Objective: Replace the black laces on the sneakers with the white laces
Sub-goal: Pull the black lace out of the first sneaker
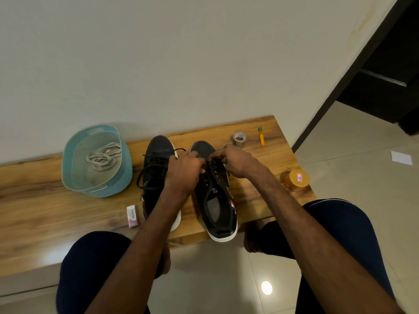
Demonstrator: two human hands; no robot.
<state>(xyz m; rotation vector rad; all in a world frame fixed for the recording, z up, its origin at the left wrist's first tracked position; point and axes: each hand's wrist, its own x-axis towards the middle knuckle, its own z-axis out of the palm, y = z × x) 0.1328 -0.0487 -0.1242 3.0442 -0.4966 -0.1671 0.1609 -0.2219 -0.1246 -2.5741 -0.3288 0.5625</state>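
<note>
two hands meet over the right sneaker (226,227): your left hand (186,171) and right hand (234,162) curl their fingers at its eyelets, but what they pinch is hidden. its heel reaches the table (45,211) edge. left sneaker (158,146), its black lace (145,175) loose, lies just beside. white laces (103,157) sit in the basket (97,191).

The head camera looks steeply down and forward at the wooden bench (68,211) from close above.
</note>
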